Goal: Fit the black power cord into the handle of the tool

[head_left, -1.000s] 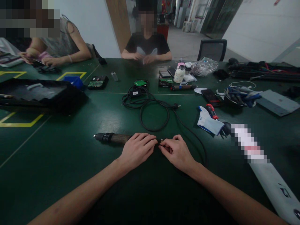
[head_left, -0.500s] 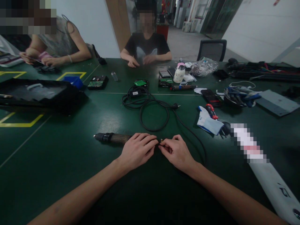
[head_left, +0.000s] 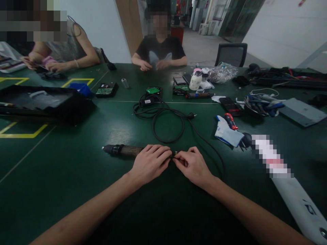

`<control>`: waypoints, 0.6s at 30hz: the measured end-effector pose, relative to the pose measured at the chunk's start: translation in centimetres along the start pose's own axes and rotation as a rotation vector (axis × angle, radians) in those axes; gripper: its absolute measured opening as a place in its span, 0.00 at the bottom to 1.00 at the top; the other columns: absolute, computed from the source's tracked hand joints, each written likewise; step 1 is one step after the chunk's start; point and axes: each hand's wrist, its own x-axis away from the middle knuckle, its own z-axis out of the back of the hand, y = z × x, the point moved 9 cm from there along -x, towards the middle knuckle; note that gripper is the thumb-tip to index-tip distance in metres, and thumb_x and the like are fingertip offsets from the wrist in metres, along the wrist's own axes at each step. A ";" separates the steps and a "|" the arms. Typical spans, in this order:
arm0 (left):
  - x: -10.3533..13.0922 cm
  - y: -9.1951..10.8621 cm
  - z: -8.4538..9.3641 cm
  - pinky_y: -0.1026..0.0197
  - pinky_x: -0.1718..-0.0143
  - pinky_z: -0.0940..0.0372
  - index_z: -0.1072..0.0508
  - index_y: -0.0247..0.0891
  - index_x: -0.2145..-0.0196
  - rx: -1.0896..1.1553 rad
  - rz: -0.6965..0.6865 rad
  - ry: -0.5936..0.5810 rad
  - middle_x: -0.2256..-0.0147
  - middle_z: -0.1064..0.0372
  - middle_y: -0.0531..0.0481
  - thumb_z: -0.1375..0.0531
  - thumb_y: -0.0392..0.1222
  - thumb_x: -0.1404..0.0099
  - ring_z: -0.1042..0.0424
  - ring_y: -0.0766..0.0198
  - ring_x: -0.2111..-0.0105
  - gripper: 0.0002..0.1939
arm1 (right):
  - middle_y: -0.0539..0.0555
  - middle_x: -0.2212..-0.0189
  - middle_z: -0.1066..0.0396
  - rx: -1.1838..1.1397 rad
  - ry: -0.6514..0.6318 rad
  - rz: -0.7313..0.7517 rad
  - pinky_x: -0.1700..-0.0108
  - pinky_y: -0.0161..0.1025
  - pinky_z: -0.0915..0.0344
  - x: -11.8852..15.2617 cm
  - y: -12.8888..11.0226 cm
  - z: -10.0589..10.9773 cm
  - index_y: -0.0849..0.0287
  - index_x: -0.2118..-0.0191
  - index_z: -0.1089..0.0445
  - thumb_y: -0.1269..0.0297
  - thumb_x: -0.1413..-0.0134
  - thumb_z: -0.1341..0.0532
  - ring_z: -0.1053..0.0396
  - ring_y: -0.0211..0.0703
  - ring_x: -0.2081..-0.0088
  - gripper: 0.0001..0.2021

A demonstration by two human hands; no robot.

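An electric screwdriver (head_left: pixel 127 150) lies on the green table with its bit pointing left. My left hand (head_left: pixel 150 163) is closed over its brown grip and hides the rear half. At the tool's right end, my right hand (head_left: pixel 192 166) pinches a small connector (head_left: pixel 176 153) with a brassy glint; the fingers cover most of it, and I cannot tell how far it sits in the tool. A black cable (head_left: pixel 168 141) lies in loops just beyond my hands, with its plug (head_left: pixel 192 115) on the table. One strand runs down to the right behind my right hand.
Around me are a black tray (head_left: pixel 46 105) at left, circuit-board drives (head_left: pixel 106 89), and another electric screwdriver (head_left: pixel 200 95). To the right lie a glove (head_left: pixel 227 132), a red-handled tool (head_left: pixel 231 121), and a long white bar (head_left: pixel 298 200). Two people (head_left: pixel 159 51) sit across the table.
My fingertips have shifted very slightly around the connector. The screwdriver and the cable stay where they were.
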 end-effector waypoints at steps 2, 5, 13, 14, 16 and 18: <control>0.0 0.2 0.0 0.50 0.49 0.36 0.29 0.45 0.48 -0.002 -0.026 -0.004 0.46 0.28 0.52 0.43 0.42 0.28 0.29 0.56 0.48 0.12 | 0.46 0.73 0.29 -0.001 0.000 -0.003 0.54 0.43 0.46 0.0 0.0 0.1 0.56 0.61 0.29 0.63 0.33 0.40 0.35 0.38 0.72 0.05; 0.0 0.0 0.2 0.52 0.50 0.35 0.28 0.43 0.51 -0.006 -0.001 0.017 0.49 0.26 0.51 0.44 0.43 0.27 0.28 0.58 0.50 0.09 | 0.47 0.73 0.28 -0.002 -0.005 0.000 0.54 0.43 0.45 0.0 -0.1 0.1 0.56 0.60 0.28 0.63 0.33 0.40 0.35 0.38 0.72 0.05; -0.1 0.1 0.3 0.52 0.50 0.35 0.27 0.44 0.51 -0.012 -0.007 0.033 0.49 0.26 0.51 0.43 0.43 0.27 0.27 0.58 0.50 0.10 | 0.48 0.73 0.27 -0.004 -0.002 0.002 0.54 0.44 0.45 0.0 -0.2 0.2 0.56 0.61 0.28 0.62 0.32 0.41 0.34 0.39 0.72 0.06; -0.1 0.0 0.3 0.53 0.51 0.35 0.27 0.43 0.52 -0.010 0.006 0.036 0.50 0.26 0.51 0.43 0.43 0.27 0.27 0.58 0.51 0.09 | 0.48 0.72 0.27 -0.004 -0.004 0.004 0.54 0.44 0.45 -0.1 -0.2 0.2 0.56 0.61 0.28 0.62 0.32 0.41 0.34 0.39 0.72 0.06; -0.1 0.0 0.3 0.52 0.51 0.34 0.27 0.43 0.52 -0.002 0.004 0.036 0.50 0.26 0.50 0.43 0.44 0.28 0.27 0.58 0.51 0.10 | 0.48 0.73 0.27 -0.005 -0.007 0.006 0.55 0.44 0.45 -0.1 -0.3 0.2 0.56 0.60 0.28 0.62 0.32 0.41 0.34 0.39 0.72 0.06; -0.1 0.2 0.3 0.52 0.49 0.35 0.27 0.44 0.50 0.002 -0.022 0.026 0.48 0.27 0.50 0.42 0.43 0.29 0.28 0.57 0.49 0.11 | 0.48 0.73 0.27 -0.004 -0.008 0.005 0.55 0.44 0.45 -0.1 -0.2 0.2 0.56 0.60 0.28 0.62 0.32 0.41 0.35 0.39 0.72 0.06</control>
